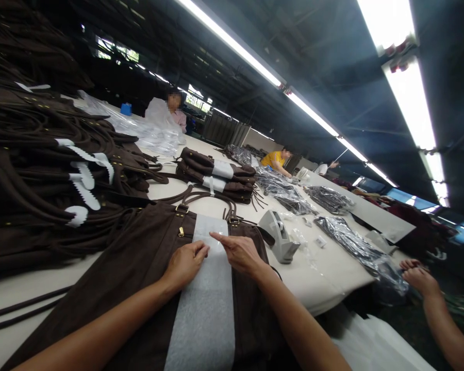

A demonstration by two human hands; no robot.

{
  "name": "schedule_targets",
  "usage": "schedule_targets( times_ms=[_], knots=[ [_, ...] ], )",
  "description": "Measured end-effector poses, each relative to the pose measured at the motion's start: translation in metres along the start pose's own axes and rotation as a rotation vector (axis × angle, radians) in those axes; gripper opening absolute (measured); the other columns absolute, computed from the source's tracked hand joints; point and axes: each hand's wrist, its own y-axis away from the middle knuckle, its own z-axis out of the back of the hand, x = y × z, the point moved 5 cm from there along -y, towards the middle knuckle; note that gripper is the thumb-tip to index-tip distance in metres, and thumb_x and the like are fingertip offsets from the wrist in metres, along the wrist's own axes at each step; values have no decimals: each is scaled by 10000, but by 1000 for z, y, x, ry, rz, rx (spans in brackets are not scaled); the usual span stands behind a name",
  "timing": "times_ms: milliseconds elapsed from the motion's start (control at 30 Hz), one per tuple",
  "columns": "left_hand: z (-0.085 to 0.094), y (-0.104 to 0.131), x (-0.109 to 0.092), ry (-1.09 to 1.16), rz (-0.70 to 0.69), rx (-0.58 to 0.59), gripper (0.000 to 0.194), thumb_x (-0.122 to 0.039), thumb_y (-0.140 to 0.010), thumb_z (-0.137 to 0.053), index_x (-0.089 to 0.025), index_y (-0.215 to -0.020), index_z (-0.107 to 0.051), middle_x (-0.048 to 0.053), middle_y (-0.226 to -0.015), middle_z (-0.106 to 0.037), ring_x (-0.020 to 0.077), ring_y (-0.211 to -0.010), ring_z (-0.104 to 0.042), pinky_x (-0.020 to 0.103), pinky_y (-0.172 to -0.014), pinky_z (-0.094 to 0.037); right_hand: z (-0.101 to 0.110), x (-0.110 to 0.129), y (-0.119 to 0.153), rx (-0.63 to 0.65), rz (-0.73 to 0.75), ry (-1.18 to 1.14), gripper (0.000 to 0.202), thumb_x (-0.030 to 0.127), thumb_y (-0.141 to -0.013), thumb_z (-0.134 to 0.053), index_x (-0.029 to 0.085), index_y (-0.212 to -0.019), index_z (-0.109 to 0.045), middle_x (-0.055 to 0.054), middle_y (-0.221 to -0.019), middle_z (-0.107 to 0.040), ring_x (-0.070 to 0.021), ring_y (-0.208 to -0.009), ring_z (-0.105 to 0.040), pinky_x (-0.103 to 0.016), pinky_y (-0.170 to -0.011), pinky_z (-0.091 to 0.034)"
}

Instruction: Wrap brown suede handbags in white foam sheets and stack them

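A dark brown fabric bag (127,278) lies flat before me, with brass buckles (182,208) and a zipper pull (181,232) near its top. Down its middle runs a white paper-like strip (204,314). My left hand (183,265) rests at the strip's left edge, fingers curled and thumb against them; whatever they pinch is hidden. On the upper right of the strip is my right hand (243,253), index finger stretched out across it and the other fingers bent. A grey tape dispenser (279,239) stands just right of the bag.
Brown bags (42,170) are heaped on the left, and folded ones (216,172) lie behind mine. Plastic-wrapped bags (344,239) line the right side. Clear plastic bags (154,126) lie at the back. Another person's arm (429,288) reaches in at right; other people sit or stand farther off.
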Motion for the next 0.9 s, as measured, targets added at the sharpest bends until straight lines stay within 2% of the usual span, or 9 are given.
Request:
schedule_targets(
  times_ms=[67,133,333,500,600,700,733,800,900],
  knots=[
    [2,-3,0,-5,38,-13,341,-418,-898,-400,-213,-758,-635,9,-730,-666,176,-711,-596,258,-626,-319,2,-3,-6,26,51,262,517,209,-1007,-344,408,-1485,-363,-33,-979,-683,-162,-796,-635,-241,-670,-408],
    [5,-9,1,-10,78,-20,347,-424,-890,-406,-221,-786,-668,14,-756,-688,186,-722,-608,263,-628,-322,0,-8,-15,82,87,422,536,211,-1019,-301,397,-1521,-273,-51,-1004,-661,-167,-798,-628,-246,-646,-400],
    [11,-32,4,3,124,0,374,-451,-831,-443,-209,-730,-710,29,-723,-700,203,-707,-619,276,-600,-327,-13,-23,-46,166,181,571,598,143,-991,-289,366,-1541,-219,-87,-1065,-622,-174,-781,-622,-268,-643,-419],
    [0,-41,9,50,76,31,379,-441,-789,-444,-176,-682,-693,35,-650,-670,194,-652,-605,278,-604,-364,-17,-31,-65,138,133,449,550,169,-981,-349,382,-1487,-365,-61,-1047,-665,-188,-828,-642,-283,-717,-436],
    [-4,-40,10,66,56,26,389,-453,-787,-430,-177,-681,-683,40,-671,-680,202,-685,-617,283,-639,-393,-6,-37,-70,-63,-52,206,394,227,-975,-428,328,-1315,-601,-37,-1061,-704,-186,-938,-645,-269,-786,-429],
    [-3,-37,7,63,23,21,392,-485,-783,-427,-195,-670,-664,35,-697,-688,211,-717,-620,291,-662,-404,2,-42,-67,-176,-275,-84,277,332,-960,-508,210,-1007,-752,-53,-903,-737,-173,-829,-652,-250,-726,-428],
    [-2,-36,5,61,10,25,393,-496,-778,-424,-200,-664,-656,34,-694,-686,214,-717,-618,296,-660,-404,1,-42,-65,-129,-333,-191,312,373,-951,-528,177,-891,-763,-58,-797,-729,-165,-742,-645,-243,-675,-426],
    [-2,-35,4,61,-11,47,396,-507,-765,-412,-203,-658,-642,40,-693,-685,228,-724,-620,309,-672,-415,-8,-37,-59,83,-395,-425,426,438,-941,-549,140,-701,-736,-52,-627,-679,-142,-599,-606,-227,-580,-409],
    [-2,-39,10,57,-32,81,392,-502,-750,-406,-199,-692,-649,43,-747,-716,246,-791,-645,331,-750,-452,-18,-23,-53,387,-413,-685,466,471,-923,-589,138,-618,-702,-3,-513,-599,-102,-503,-529,-197,-494,-365]
  ],
)
